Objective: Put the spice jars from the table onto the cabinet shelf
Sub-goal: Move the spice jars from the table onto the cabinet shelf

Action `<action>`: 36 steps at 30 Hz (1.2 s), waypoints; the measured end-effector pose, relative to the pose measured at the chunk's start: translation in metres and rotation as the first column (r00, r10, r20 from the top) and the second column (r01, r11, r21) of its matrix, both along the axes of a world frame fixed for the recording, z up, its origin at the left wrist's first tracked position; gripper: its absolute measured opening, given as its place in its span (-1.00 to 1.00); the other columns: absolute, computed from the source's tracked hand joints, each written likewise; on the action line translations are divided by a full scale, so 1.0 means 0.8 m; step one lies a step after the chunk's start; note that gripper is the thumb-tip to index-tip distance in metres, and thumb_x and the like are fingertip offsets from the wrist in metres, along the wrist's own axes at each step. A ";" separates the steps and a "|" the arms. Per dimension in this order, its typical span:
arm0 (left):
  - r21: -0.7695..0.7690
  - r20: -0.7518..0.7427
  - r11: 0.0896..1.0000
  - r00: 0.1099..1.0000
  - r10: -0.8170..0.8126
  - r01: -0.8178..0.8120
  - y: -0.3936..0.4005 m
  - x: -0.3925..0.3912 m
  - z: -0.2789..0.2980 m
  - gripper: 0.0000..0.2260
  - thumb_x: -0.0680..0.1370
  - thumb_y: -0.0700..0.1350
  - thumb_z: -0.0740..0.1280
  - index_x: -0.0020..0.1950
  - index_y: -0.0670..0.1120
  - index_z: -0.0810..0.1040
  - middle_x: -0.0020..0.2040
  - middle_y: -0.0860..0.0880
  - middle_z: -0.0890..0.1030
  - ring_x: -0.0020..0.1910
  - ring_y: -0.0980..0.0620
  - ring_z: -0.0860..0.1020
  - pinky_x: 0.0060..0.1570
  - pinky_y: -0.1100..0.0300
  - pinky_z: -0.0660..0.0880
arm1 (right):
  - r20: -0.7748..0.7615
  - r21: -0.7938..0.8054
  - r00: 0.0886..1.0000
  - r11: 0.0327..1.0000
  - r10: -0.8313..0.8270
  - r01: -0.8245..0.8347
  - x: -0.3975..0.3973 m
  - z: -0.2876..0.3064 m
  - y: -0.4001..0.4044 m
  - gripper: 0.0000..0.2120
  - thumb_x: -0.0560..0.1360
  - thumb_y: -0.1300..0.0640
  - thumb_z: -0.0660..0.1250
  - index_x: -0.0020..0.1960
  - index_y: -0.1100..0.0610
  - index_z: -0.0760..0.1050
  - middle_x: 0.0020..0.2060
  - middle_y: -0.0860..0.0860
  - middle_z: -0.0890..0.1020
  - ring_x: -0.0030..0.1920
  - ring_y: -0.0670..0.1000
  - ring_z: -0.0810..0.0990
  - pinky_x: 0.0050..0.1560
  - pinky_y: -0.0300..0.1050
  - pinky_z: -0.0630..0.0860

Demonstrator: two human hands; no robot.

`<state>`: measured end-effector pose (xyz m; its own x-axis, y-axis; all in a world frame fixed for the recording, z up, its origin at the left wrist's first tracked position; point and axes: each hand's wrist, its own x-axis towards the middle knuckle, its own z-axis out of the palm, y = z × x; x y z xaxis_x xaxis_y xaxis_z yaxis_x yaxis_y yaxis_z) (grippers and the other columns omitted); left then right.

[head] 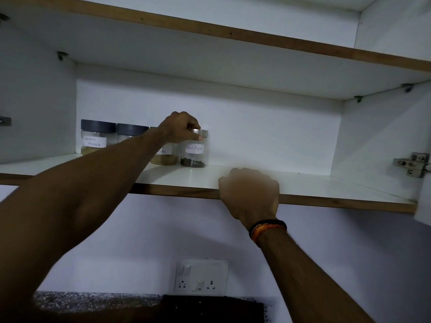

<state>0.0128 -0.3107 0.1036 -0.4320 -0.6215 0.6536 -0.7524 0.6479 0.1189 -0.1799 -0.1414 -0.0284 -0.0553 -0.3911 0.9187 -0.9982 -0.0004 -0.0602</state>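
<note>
Left hand (180,127) fingers clamped on lid of Black Pepper jar (194,150), standing on cabinet shelf (303,180) rightmost in jar row, touching its neighbour (164,156). Right hand (250,192) curls over shelf edge. Risk: a jerky release tips the jar or knocks its neighbour.

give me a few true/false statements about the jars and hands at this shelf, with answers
1. The left hand grips the lid of the Black Pepper jar. True.
2. The Black Pepper jar hangs in the air above the shelf. False: its base rests on the cabinet shelf.
3. The right hand holds a jar. False: it holds no jar; it rests on the shelf's front edge.
4. The Garam Masala jar is the leftmost in the row. True.
5. The Black Pepper jar stands left of the Garam Masala jar. False: it stands at the right end of the row.
6. The right wrist wears a wristband. True.
</note>
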 end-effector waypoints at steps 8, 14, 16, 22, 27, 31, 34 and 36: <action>0.021 -0.021 1.000 1.000 0.003 -0.002 0.002 0.002 0.000 -0.69 0.49 0.03 0.49 0.13 -0.13 0.68 0.08 -0.07 0.70 0.01 -0.01 0.60 -0.08 0.18 0.45 | -0.008 0.023 1.000 1.000 -0.014 0.014 -0.001 -0.001 -0.004 -0.63 0.45 -0.08 0.10 -0.43 0.07 0.44 -0.55 -0.05 0.41 -0.52 -0.04 0.32 -0.40 -0.27 0.21; 0.008 -0.027 0.997 0.997 0.076 -0.076 0.019 0.007 -0.010 -0.43 0.53 0.14 0.41 0.46 -0.09 0.45 0.44 -0.10 0.49 0.40 -0.15 0.44 0.35 -0.02 0.35 | -0.027 0.047 0.999 0.998 -0.033 0.034 -0.002 0.000 -0.001 -0.64 0.46 -0.08 0.08 -0.42 0.07 0.41 -0.53 -0.06 0.39 -0.51 -0.03 0.32 -0.40 -0.26 0.13; -0.002 -0.054 0.996 0.995 0.084 -0.084 0.033 0.013 -0.012 -0.37 0.53 0.14 0.41 0.53 -0.05 0.34 0.52 -0.08 0.39 0.48 -0.13 0.34 0.44 -0.07 0.25 | -0.039 0.087 0.999 0.995 -0.035 0.039 -0.003 0.002 0.001 -0.63 0.47 -0.09 0.05 -0.38 0.07 0.43 -0.50 -0.05 0.42 -0.48 -0.02 0.36 -0.39 -0.24 0.17; 0.018 -0.068 0.997 0.995 0.077 -0.075 0.086 0.029 -0.016 -0.39 0.54 0.06 0.43 0.53 -0.06 0.34 0.52 -0.09 0.37 0.48 -0.11 0.34 0.46 -0.08 0.27 | -0.077 0.213 0.997 0.977 -0.003 0.020 -0.004 0.010 0.012 -0.65 0.57 -0.06 0.05 -0.22 0.11 0.46 -0.29 0.02 0.54 -0.31 0.07 0.46 -0.28 -0.13 0.30; 0.100 -0.077 0.995 0.996 0.034 -0.027 0.139 0.025 -0.042 -0.41 0.52 0.02 0.45 0.50 -0.09 0.38 0.47 -0.09 0.45 0.41 -0.10 0.42 0.38 -0.03 0.39 | -0.126 0.313 0.991 0.950 0.039 0.003 -0.004 0.012 0.021 -0.62 0.63 -0.04 -0.01 -0.05 0.14 0.51 -0.13 0.09 0.60 -0.21 0.13 0.49 -0.13 -0.03 0.31; 0.138 -0.088 0.990 0.996 -0.005 0.017 0.176 0.017 -0.072 -0.35 0.49 0.06 0.48 0.51 -0.08 0.36 0.45 -0.07 0.46 0.40 -0.05 0.44 0.26 0.14 0.39 | -0.227 0.257 0.974 0.964 -0.010 0.070 0.002 -0.006 0.037 -0.39 0.58 -0.08 -0.26 -0.06 0.11 0.55 -0.21 0.09 0.62 -0.25 0.17 0.54 -0.18 -0.01 0.25; 0.132 -0.123 0.989 0.991 -0.048 0.064 0.207 0.013 -0.088 -0.40 0.51 0.05 0.46 0.50 -0.07 0.38 0.45 -0.05 0.47 0.40 -0.03 0.45 0.24 0.17 0.41 | -0.138 0.186 0.989 0.982 0.045 -0.018 0.006 -0.027 0.052 -0.49 0.63 -0.08 -0.07 -0.04 0.13 0.60 -0.19 0.10 0.66 -0.18 0.17 0.57 -0.08 0.04 0.33; 0.097 -0.145 0.991 0.986 -0.076 0.091 0.232 0.008 -0.101 -0.42 0.52 0.03 0.45 0.49 -0.08 0.40 0.46 -0.05 0.47 0.40 -0.02 0.45 0.25 0.21 0.40 | -0.132 0.150 0.987 0.986 0.091 -0.071 0.005 -0.041 0.063 -0.57 0.60 -0.07 0.06 0.15 0.16 0.59 -0.01 0.11 0.67 0.01 0.17 0.59 0.14 0.11 0.38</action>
